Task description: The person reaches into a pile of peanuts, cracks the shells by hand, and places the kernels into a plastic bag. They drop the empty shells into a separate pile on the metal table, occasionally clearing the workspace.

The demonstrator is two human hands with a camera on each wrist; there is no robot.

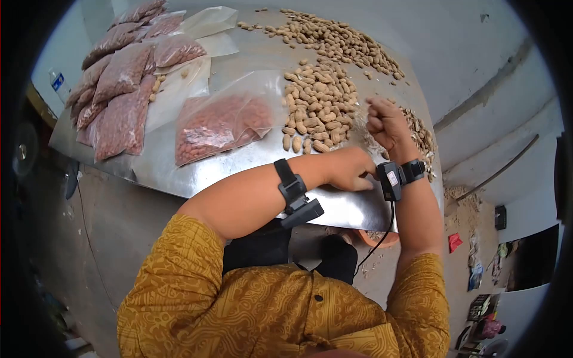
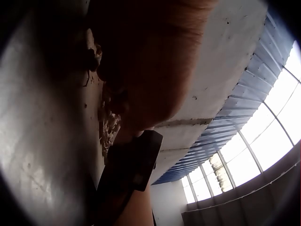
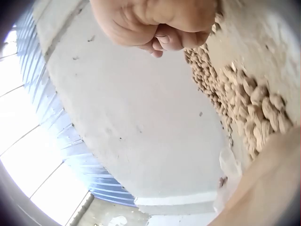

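Observation:
In the head view my left hand [image 1: 348,169] is low over the near part of the metal table [image 1: 346,206], knuckles up. Its fingertips reach the edge of the camera box on my right wrist; whether they touch it or hold anything is unclear. My right hand [image 1: 389,125] is raised, fingers curled toward the palm, just right of a pile of unshelled peanuts [image 1: 322,104]. The right wrist view shows these curled fingers [image 3: 171,37] with no object visible in them. In the left wrist view my left hand [image 2: 146,61] is dark, its fingers mostly hidden, near shell bits [image 2: 109,127].
A clear bag of red kernels [image 1: 224,125] lies left of the peanuts. Filled bags [image 1: 122,71] are stacked at the far left beside empty bags [image 1: 209,22]. More peanuts [image 1: 340,39] spread at the back. An orange basin [image 1: 382,240] stands below the near edge.

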